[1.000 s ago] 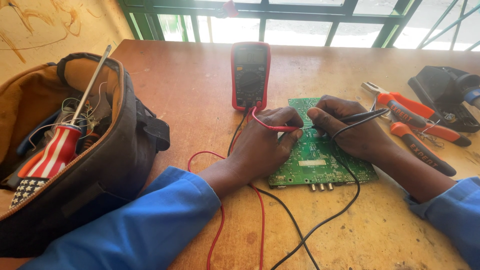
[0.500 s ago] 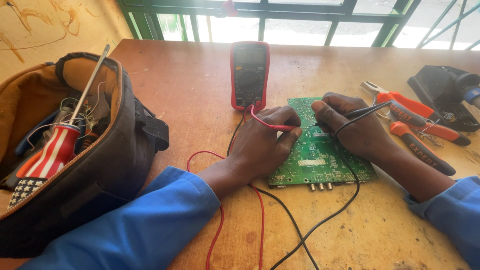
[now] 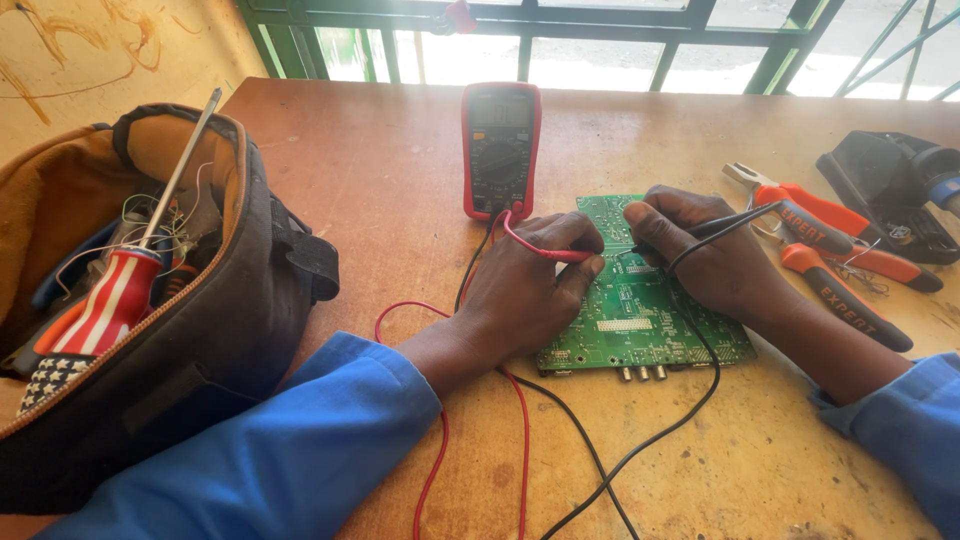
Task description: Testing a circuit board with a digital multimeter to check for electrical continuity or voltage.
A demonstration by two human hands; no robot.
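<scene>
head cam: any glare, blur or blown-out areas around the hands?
Head view: window behind the table blown out white; meter screen dim against backlight; left hand, right hand and green circuit board sharp, evenly lit; slight wide-angle bend at the tool bag edge.

You see a green circuit board (image 3: 640, 320), a red meter (image 3: 500, 150), a red wire (image 3: 520, 420), a black wire (image 3: 640, 445), orange pliers (image 3: 830, 240), blue sleeves (image 3: 300, 450), and a red-and-white striped screwdriver (image 3: 105, 305).

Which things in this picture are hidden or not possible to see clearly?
- Head view: the red probe tip is covered by the left hand.
- The black probe tip is hidden under the right hand.
- The multimeter screen is too small to read.
- The tool bag is cut off by the left edge.
</scene>
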